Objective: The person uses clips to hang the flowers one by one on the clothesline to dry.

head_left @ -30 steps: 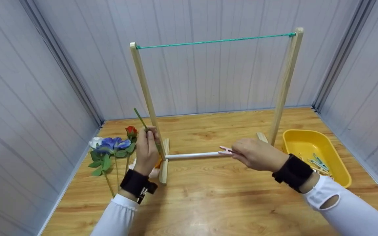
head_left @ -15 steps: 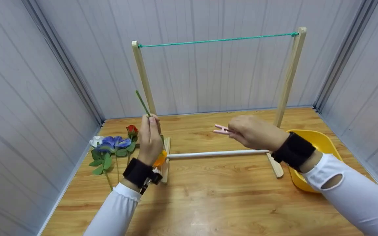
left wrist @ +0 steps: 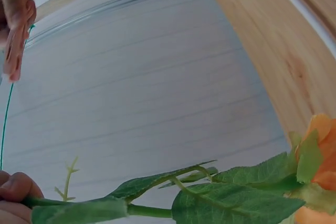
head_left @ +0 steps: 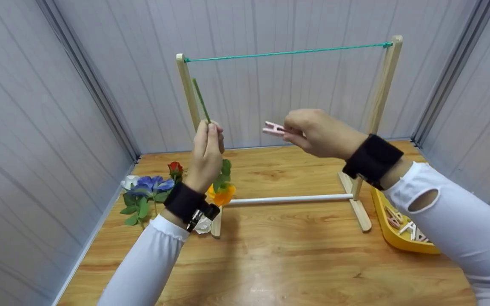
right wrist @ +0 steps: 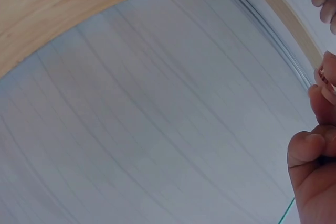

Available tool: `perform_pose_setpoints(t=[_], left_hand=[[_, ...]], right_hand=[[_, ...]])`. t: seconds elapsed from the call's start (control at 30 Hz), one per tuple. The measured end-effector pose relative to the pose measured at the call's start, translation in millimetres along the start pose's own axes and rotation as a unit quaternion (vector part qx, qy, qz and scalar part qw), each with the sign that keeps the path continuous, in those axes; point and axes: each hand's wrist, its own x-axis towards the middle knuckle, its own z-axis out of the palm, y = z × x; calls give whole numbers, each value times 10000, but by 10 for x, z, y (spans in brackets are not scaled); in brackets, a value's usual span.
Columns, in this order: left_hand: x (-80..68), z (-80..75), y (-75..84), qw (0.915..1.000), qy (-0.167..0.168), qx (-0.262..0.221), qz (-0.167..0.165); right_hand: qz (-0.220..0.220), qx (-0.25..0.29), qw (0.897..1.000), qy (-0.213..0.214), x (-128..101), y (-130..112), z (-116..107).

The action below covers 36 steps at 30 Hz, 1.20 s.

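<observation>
Stem [head_left: 202,102], slim, green and plastic-looking, is passing through the left hand [head_left: 207,157], with its bare end pointing up above the fingertips. The attached orange, cloth-like flower head [head_left: 222,194] is hanging upside down below the same hand, with broad green, serrated leaves [left wrist: 231,203] spreading between hand and bloom. Left thumb and fingers are gripping the stem firmly together.

The right hand [head_left: 323,131] is pinching a small pink, two-pronged clothespin [head_left: 273,128] at its handle end; the prongs are projecting ahead of the fingertips toward the left hand, well apart from the stem. A gap is showing between the prong tips; how hard the handles are being squeezed cannot be told.

Handling notes: the flower is probably light, its stem stiff yet slightly flexible, its petals and leaves soft and easily creased. Bare stem is offering the best hold, clear of foliage. The clothespin is likely light, rigid and springy; a grip low on the handles is leaving the prongs free. A green twisted cord [head_left: 287,53] is stretching above both hands.
</observation>
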Motion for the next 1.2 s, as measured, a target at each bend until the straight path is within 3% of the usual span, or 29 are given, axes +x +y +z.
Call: perform_pose_setpoints(t=[0.23,0.37,0.53,0.77,1.2], left_hand=[[274,110,88,9995,15,-298,-131],[448,147,99,9983,110,-431,-364],[594,178,48,9983,77,-142,-558],[690,167,-50,9972,148,339,-647],[731,164,-182,9948,-3,313,-972]], right_hand=[[274,308,9989,227,415,-56,-215],[469,315,9976,390,641,-53,-319],[679,177,9959,565,858,-46,-410],[898,-126,9923,847,1126,-52,-488],[1551,-218,9850,722,1549,-127,-445]])
